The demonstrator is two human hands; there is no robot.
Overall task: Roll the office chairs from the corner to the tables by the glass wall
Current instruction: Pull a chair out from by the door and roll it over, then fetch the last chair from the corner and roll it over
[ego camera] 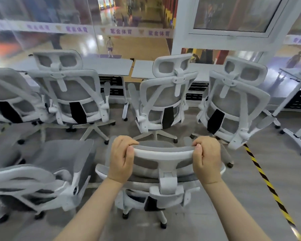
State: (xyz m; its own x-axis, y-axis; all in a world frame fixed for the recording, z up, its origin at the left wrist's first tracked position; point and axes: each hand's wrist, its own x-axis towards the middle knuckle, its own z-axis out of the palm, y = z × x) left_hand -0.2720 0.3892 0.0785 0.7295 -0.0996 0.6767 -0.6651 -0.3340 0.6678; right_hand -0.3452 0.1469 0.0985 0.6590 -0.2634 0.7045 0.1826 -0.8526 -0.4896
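A white-framed office chair with grey mesh (163,174) is seen from above and behind, in the lower centre of the view. Its headrest (163,154) is held at both ends: the left hand (121,159) is curled over the left end, and the right hand (207,160) over the right end, each grip closed around the headrest bar with fingers over the top and thumb behind. The two-ended hold is judged to serve steering, so that the castors can be pushed straight and the chair kept from swivelling.

Ahead, three similar chairs are parked with their backs to the viewer: one to the left (68,94), one in the centre (163,98) and one to the right (233,101). Part of a further chair (7,98) shows at the far left edge. They face white worktops (111,66) set along the glass wall (42,32), through which a sports court is visible. The held chair stands just behind the gap between the centre and right chairs, near the row but not yet at a worktop.

Another chair (42,171) lies close at the lower left, its seat beside the held chair. A black-and-yellow striped strip (268,185) runs across the grey floor at the right. Another worktop on wheeled legs (299,79) stands at the far right.
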